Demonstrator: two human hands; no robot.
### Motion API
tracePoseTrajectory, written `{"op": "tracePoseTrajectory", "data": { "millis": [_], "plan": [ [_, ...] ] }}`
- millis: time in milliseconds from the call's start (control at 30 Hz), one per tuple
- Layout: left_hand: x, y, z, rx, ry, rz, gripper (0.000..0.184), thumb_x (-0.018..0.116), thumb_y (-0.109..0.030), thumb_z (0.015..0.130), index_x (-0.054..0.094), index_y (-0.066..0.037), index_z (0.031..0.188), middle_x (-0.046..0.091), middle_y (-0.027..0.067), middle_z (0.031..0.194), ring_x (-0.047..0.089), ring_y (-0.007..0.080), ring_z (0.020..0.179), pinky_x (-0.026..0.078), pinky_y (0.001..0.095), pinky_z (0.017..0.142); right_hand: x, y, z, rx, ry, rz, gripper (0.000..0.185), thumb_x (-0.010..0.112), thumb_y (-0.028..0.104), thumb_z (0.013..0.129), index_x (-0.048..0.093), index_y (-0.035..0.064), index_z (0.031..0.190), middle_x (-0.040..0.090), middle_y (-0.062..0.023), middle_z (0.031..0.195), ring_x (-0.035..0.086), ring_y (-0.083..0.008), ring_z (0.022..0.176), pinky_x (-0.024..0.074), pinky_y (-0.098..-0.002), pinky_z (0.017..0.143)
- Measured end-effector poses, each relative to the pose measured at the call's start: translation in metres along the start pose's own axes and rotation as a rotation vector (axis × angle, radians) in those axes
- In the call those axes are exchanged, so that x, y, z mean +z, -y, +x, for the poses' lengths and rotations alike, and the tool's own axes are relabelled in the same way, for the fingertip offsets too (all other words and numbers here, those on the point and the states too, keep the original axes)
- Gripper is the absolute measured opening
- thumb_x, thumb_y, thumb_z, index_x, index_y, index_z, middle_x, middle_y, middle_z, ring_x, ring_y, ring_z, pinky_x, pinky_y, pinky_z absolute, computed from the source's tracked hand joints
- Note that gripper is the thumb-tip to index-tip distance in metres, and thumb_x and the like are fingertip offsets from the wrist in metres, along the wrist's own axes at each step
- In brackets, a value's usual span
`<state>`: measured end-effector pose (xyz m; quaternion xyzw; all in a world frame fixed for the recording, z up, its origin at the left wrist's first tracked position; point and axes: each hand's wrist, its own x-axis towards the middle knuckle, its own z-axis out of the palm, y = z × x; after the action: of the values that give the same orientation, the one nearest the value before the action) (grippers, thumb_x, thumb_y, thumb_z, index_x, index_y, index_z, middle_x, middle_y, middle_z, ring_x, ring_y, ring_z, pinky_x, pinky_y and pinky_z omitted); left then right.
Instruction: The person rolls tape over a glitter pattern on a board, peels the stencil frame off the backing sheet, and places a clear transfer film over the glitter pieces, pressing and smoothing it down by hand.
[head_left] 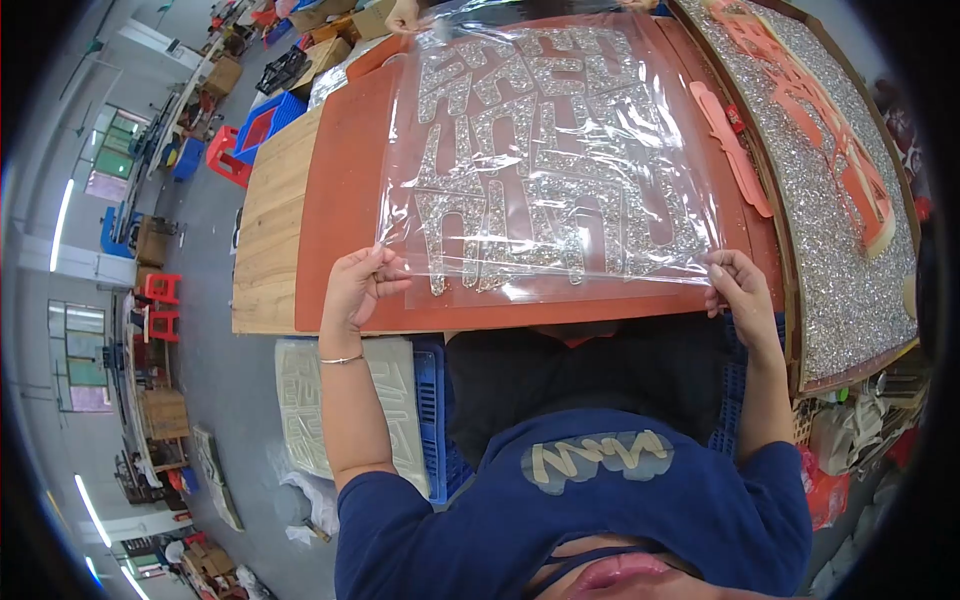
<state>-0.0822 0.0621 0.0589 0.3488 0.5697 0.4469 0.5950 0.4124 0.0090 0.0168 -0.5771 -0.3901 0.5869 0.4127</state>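
Note:
A clear plastic film (480,262) is stretched over several glittering, stone-covered cut shapes (500,135) on a red-brown board (345,200). My left hand (365,285) pinches the film's near left corner between thumb and fingers. At the near right corner, my right hand (738,285) grips the same film. Another person's hand (403,16) is at the film's far left corner. Glare hides parts of the shapes, and I cannot tell how closely the film touches them.
On the right stands a tray of glittering stones (840,310) with orange cut-out strips (800,95) on it. An orange strip (728,145) lies beside the film. Pale molded sheets (300,410) rest on a blue crate (432,400) below the wooden table (265,230). Red stools (162,305) stand farther left.

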Motion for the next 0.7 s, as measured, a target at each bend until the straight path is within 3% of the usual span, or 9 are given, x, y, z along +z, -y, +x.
{"op": "tracePoseTrajectory", "data": {
  "millis": [67, 133, 200, 267, 300, 400, 500, 600, 700],
  "plan": [
    [-0.009, 0.005, 0.007, -0.006, 0.078, -0.082, 0.031, 0.051, -0.027, 0.097, 0.059, 0.001, 0.085, 0.065, 0.0144, 0.080, 0.068, 0.0244, 0.074, 0.061, 0.0365, 0.066, 0.004, 0.000, -0.005, -0.151, -0.044, 0.054, 0.033, 0.056, 0.010, 0.093, 0.050, 0.0033, 0.125, 0.057, -0.0033, 0.078, 0.056, -0.0064, 0.065, 0.0462, -0.0192, 0.055],
    [-0.016, 0.014, 0.016, -0.018, 0.091, -0.310, 0.040, 0.046, -0.036, 0.097, 0.057, -0.001, 0.082, 0.063, 0.0147, 0.078, 0.068, 0.0281, 0.075, 0.061, 0.0403, 0.066, 0.014, 0.005, -0.011, -0.254, -0.066, 0.053, 0.033, 0.055, 0.008, 0.093, 0.052, 0.0031, 0.126, 0.057, -0.0033, 0.079, 0.055, -0.0065, 0.067, 0.0453, -0.0192, 0.058],
    [0.005, 0.004, 0.012, -0.047, 0.016, -0.274, 0.045, 0.045, -0.041, 0.096, 0.056, -0.003, 0.077, 0.062, 0.0137, 0.074, 0.067, 0.0294, 0.070, 0.061, 0.0417, 0.063, 0.012, 0.004, -0.012, -0.352, -0.078, 0.042, 0.034, 0.054, 0.006, 0.093, 0.053, 0.0029, 0.127, 0.056, -0.0032, 0.081, 0.055, -0.0065, 0.070, 0.0445, -0.0192, 0.061],
    [0.016, -0.003, 0.007, -0.031, -0.094, -0.309, 0.043, 0.048, -0.040, 0.095, 0.055, -0.004, 0.075, 0.060, 0.0120, 0.070, 0.066, 0.0282, 0.065, 0.061, 0.0408, 0.060, 0.007, -0.006, -0.004, -0.503, -0.076, -0.254, 0.030, 0.052, 0.001, 0.092, 0.060, 0.0011, 0.121, 0.056, -0.0026, 0.082, 0.054, -0.0078, 0.073, 0.0427, -0.0203, 0.065],
    [0.016, -0.003, 0.009, -0.035, -0.093, -0.308, 0.043, 0.048, -0.040, 0.095, 0.055, -0.004, 0.075, 0.060, 0.0120, 0.070, 0.066, 0.0282, 0.065, 0.061, 0.0408, 0.060, 0.010, -0.002, -0.006, -0.487, -0.122, -0.230, 0.023, 0.051, 0.000, 0.092, 0.066, -0.0022, 0.109, 0.056, -0.0022, 0.083, 0.054, -0.0090, 0.075, 0.0424, -0.0212, 0.067],
    [0.012, 0.001, 0.010, -0.055, -0.118, -0.130, 0.034, 0.057, -0.034, 0.093, 0.058, -0.003, 0.078, 0.060, 0.0097, 0.070, 0.066, 0.0241, 0.062, 0.060, 0.0372, 0.057, 0.004, -0.010, -0.001, -0.540, -0.104, -0.165, 0.022, 0.053, 0.001, 0.091, 0.065, -0.0038, 0.110, 0.058, -0.0033, 0.085, 0.054, -0.0086, 0.076, 0.0433, -0.0217, 0.067],
    [0.006, 0.013, 0.001, -0.059, -0.081, 0.058, 0.015, 0.067, -0.015, 0.087, 0.060, -0.003, 0.081, 0.060, 0.0055, 0.071, 0.065, 0.0156, 0.063, 0.059, 0.0292, 0.055, 0.003, -0.011, -0.002, -0.539, -0.128, -0.120, 0.022, 0.056, 0.004, 0.091, 0.064, -0.0054, 0.109, 0.059, -0.0038, 0.086, 0.054, -0.0084, 0.075, 0.0443, -0.0223, 0.068],
    [0.010, 0.022, -0.008, -0.110, -0.142, 0.159, 0.017, 0.068, -0.017, 0.087, 0.061, -0.002, 0.085, 0.060, 0.0052, 0.070, 0.064, 0.0147, 0.062, 0.059, 0.0272, 0.055, -0.006, -0.022, 0.004, -0.409, -0.232, -0.270, 0.022, 0.059, 0.006, 0.090, 0.064, -0.0058, 0.109, 0.060, -0.0046, 0.089, 0.055, -0.0088, 0.074, 0.0449, -0.0225, 0.068],
    [0.006, 0.031, -0.011, -0.107, -0.163, 0.110, 0.022, 0.068, -0.013, 0.087, 0.060, 0.002, 0.101, 0.062, 0.0073, 0.073, 0.064, 0.0149, 0.063, 0.060, 0.0271, 0.058, 0.003, -0.021, 0.002, -0.390, -0.269, -0.171, 0.023, 0.062, 0.007, 0.090, 0.065, -0.0039, 0.109, 0.060, -0.0044, 0.087, 0.055, -0.0089, 0.072, 0.0451, -0.0224, 0.068]
  ]
}}
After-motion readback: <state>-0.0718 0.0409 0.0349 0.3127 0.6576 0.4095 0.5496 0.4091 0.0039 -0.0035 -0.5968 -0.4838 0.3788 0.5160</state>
